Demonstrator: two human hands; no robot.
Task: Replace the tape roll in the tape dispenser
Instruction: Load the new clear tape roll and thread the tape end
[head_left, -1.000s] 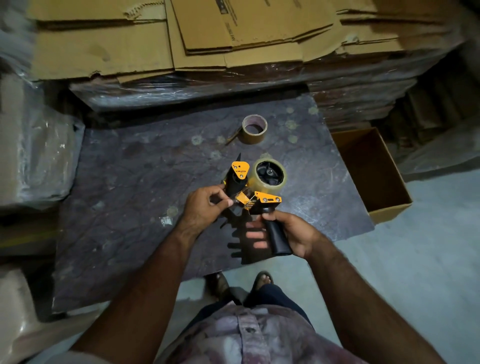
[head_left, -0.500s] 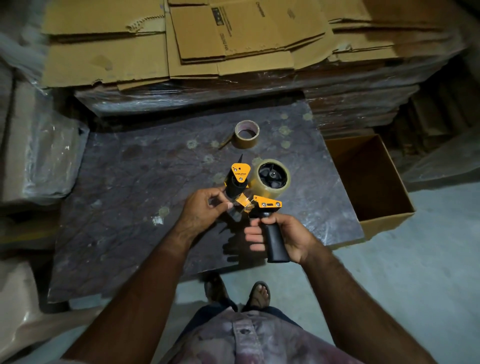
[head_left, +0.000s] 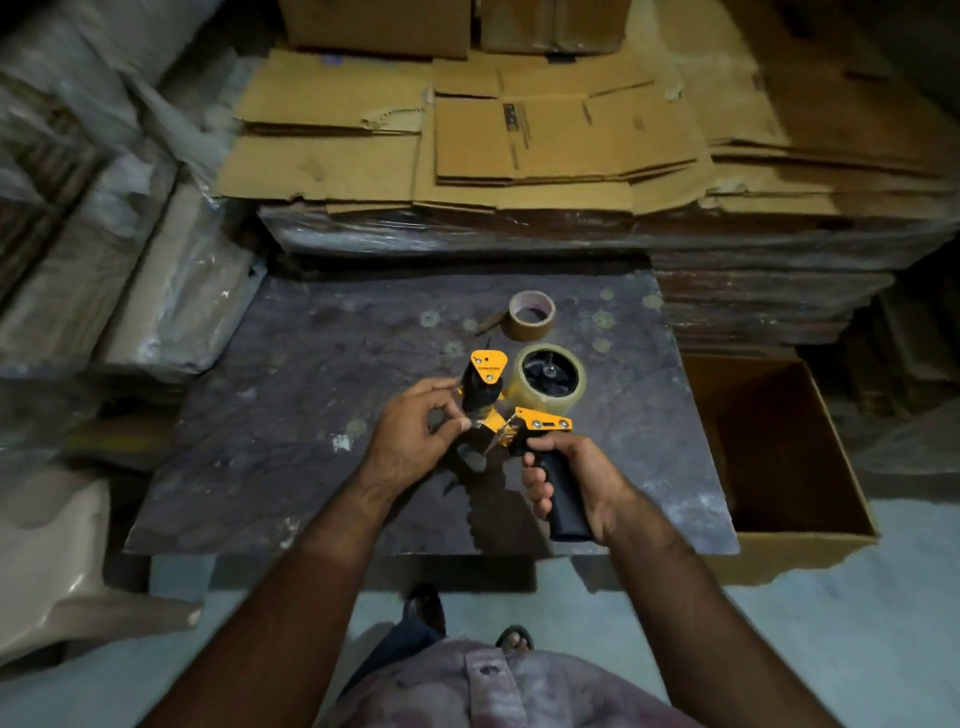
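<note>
- The tape dispenser (head_left: 511, 410), yellow and black, is held in the air above the near half of the dark stone worktop (head_left: 270, 415), and serves here as the landmark.
- The right hand (head_left: 574, 480) grips the dispenser's black handle, its fingers (head_left: 535, 475) wrapped closed around it just below the yellow plate.
- The left hand (head_left: 410, 436) is at the dispenser's left side; thumb and forefinger are pinched together on something thin and clear by the black roller, most likely the tape end, though it is too small to be sure.
- A clear tape roll (head_left: 548, 376) sits on the dispenser's black hub, at its upper right.
- A brown tape roll (head_left: 531, 315), nearly used up, lies flat on the worktop just beyond the dispenser, apart from it, with a short strip trailing to its left.
- An open cardboard box (head_left: 810, 535) stands on the floor to the right of the dispenser, against the worktop's edge.
- Flattened cardboard sheets (head_left: 467, 150) are stacked well beyond the dispenser, behind the worktop.
- Plastic-wrapped bundles (head_left: 156, 291) lie to the far left of the dispenser.
</note>
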